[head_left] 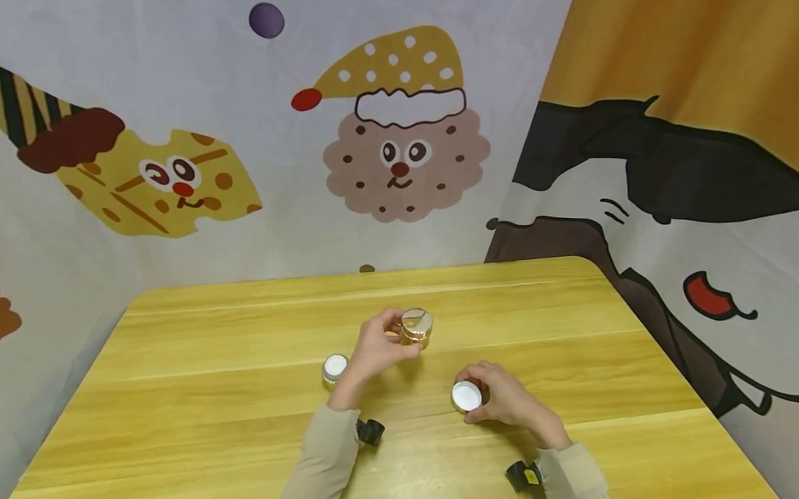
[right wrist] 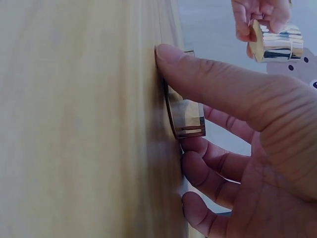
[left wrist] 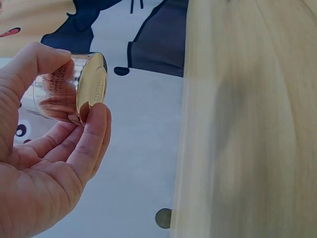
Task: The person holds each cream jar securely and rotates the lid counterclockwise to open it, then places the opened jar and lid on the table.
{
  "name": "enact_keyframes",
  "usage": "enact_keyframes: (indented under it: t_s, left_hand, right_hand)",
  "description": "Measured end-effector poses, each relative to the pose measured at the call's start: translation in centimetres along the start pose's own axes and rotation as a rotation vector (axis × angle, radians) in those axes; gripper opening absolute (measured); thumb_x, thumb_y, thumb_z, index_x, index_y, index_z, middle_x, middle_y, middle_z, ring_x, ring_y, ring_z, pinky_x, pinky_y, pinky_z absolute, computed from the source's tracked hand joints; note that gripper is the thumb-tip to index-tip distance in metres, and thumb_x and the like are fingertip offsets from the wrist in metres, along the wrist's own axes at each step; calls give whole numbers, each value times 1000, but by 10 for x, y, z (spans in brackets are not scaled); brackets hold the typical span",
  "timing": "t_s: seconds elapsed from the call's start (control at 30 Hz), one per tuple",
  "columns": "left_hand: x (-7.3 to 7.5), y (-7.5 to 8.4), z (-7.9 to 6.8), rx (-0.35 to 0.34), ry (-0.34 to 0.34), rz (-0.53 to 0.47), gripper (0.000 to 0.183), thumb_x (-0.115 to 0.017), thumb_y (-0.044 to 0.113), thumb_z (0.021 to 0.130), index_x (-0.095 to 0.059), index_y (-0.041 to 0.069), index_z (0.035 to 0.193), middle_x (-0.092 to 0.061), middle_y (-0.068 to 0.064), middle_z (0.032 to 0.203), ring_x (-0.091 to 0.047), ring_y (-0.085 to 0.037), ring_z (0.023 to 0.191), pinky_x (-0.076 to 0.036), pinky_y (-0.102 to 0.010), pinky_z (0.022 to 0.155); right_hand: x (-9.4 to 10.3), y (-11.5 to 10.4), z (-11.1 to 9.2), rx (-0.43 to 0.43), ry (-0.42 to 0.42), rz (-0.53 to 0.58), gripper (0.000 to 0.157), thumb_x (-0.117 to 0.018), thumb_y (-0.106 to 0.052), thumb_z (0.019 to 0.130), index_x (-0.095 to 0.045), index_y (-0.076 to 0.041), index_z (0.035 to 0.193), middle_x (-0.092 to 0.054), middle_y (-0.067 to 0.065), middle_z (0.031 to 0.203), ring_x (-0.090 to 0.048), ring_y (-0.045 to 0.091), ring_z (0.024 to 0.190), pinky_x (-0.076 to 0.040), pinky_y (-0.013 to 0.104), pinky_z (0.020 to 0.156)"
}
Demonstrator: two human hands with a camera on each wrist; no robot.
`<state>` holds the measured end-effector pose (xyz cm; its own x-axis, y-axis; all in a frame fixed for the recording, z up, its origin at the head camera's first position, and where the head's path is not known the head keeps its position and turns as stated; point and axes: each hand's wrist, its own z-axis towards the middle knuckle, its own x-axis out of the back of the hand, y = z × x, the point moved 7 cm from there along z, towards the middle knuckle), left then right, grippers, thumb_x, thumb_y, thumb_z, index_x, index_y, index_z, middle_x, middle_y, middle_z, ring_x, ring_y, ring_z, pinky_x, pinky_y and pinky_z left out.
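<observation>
My left hand (head_left: 377,350) holds a shiny gold cosmetic jar (head_left: 415,329) above the table between thumb and fingers. Its mirror-like lid faces up in the head view, while the left wrist view shows printed text on the side of the jar (left wrist: 58,91) and its gold base. Lower and to the right, my right hand (head_left: 508,399) grips a shallow gold jar lid (head_left: 466,396), white inside turned up, at the tabletop. Thumb and fingers lie on opposite sides of the lid (right wrist: 187,116) in the right wrist view. Beside my left wrist stands a second small jar (head_left: 335,369) with a white top.
A wood-grain table (head_left: 224,361) with rounded far corners lies under both hands. Behind it hangs a pale curtain (head_left: 281,231) printed with cartoon figures. Dark devices are strapped at the left wrist (head_left: 369,432) and the right wrist (head_left: 522,475).
</observation>
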<state>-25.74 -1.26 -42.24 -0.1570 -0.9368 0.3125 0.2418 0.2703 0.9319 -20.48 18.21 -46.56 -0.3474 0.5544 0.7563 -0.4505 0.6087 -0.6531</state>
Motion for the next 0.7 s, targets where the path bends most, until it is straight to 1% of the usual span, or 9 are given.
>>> enact_keyframes:
  t_s: [0.2, 0.33, 0.43, 0.53, 0.6, 0.7]
  left_hand:
    - [7, 3, -4, -3, 25, -37, 47, -78, 2, 66, -60, -5, 108, -63, -15, 97, -59, -26, 88, -56, -29, 76]
    - [12, 4, -6, 24, 39, -63, 46, -77, 1, 67, -61, -5, 109, -62, -13, 97, -58, -23, 88, -56, -29, 77]
    - [16, 5, -7, 38, 50, -75, 45, -77, 1, 67, -61, -3, 109, -62, -12, 97, -58, -21, 87, -56, -28, 77]
    - [19, 6, -9, 38, 55, -67, 44, -77, 1, 68, -61, -3, 108, -62, -11, 97, -57, -21, 87, -56, -27, 77]
    - [21, 7, -9, 39, 56, -67, 44, -77, 1, 68, -61, -3, 108, -62, -11, 96, -57, -20, 87, -56, -27, 76]
    - [22, 7, -10, 42, 53, -76, 43, -76, 0, 68, -61, -4, 109, -62, -11, 96, -57, -22, 88, -56, -29, 77]
  right_hand:
    - [1, -3, 0, 11, 8, -34, 48, -87, -14, 61, -62, -12, 102, -58, 0, 97, -53, 19, 90, -43, 34, 80]
    - [1, -5, -1, 4, 6, -64, 49, -87, -15, 62, -62, -12, 104, -58, 0, 98, -53, 20, 91, -44, 38, 81]
    - [2, -6, -1, -13, -3, -72, 52, -87, -16, 62, -61, -9, 107, -58, 1, 100, -53, 21, 93, -45, 40, 82]
    - [3, -6, -1, -33, -10, -62, 55, -87, -18, 62, -60, -6, 109, -57, 3, 102, -53, 21, 92, -46, 39, 81]
    - [5, -6, 0, -39, -5, -55, 55, -85, -21, 64, -59, -5, 110, -57, 3, 101, -53, 20, 91, -47, 36, 79]
    - [8, -7, 2, -19, 37, -61, 50, -82, -24, 71, -59, -4, 111, -58, 4, 100, -53, 19, 90, -48, 35, 78]
